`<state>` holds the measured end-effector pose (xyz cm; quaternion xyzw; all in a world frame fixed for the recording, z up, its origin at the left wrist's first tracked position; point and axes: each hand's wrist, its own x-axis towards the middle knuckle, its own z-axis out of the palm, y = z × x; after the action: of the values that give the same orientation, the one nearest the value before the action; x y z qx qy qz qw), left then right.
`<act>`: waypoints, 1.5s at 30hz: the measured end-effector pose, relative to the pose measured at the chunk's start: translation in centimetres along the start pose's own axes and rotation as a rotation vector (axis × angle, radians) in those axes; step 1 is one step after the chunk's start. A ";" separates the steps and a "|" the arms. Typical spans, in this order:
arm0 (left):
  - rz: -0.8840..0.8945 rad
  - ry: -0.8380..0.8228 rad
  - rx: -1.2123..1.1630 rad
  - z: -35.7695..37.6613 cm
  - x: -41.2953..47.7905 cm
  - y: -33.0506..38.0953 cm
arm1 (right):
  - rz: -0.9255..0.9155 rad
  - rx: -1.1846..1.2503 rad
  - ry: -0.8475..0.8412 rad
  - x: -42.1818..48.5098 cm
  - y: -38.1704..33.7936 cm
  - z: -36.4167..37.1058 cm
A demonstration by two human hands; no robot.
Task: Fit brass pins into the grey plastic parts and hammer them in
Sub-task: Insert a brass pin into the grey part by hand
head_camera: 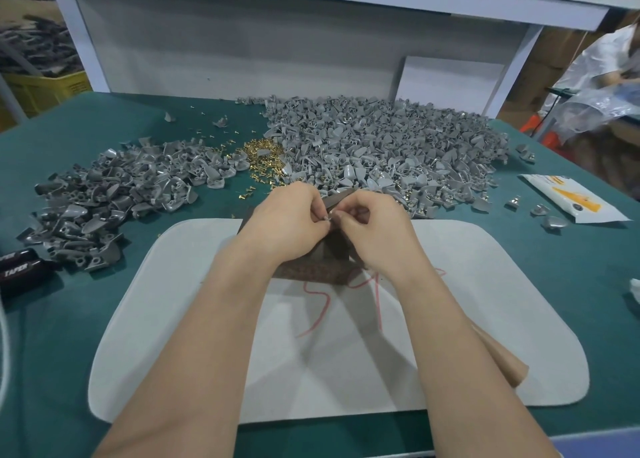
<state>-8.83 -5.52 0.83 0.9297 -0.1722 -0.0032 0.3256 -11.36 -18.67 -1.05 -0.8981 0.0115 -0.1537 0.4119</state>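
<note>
My left hand (pixel 291 220) and my right hand (pixel 372 229) meet fingertip to fingertip over a dark brown block (pixel 311 270) on a white mat (pixel 194 319). Between the fingertips sits a small grey plastic part (pixel 337 199), with what looks like a pin at its tip, too small to tell. Which hand holds the pin is unclear. A large heap of grey plastic parts (pixel 381 152) lies behind the hands. A smaller, darker heap of parts (pixel 114 194) lies at the left. Loose brass pins (pixel 259 156) are scattered between the two heaps.
The bench has a green cover (pixel 52 319) and a white back panel (pixel 242 52). A black object marked TAPER (pixel 20 267) lies at the left edge. A white and yellow packet (pixel 575 199) lies at the right. Another person (pixel 599 86) works at the far right.
</note>
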 end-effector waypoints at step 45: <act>0.049 0.099 -0.001 0.6 2.1 -2.3 | -0.060 -0.149 -0.032 3.7 0.1 2.0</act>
<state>-6.17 -4.84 -0.82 0.9240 -0.1787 0.0505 0.3342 -7.24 -17.80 -1.36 -0.9285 -0.0105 -0.1501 0.3394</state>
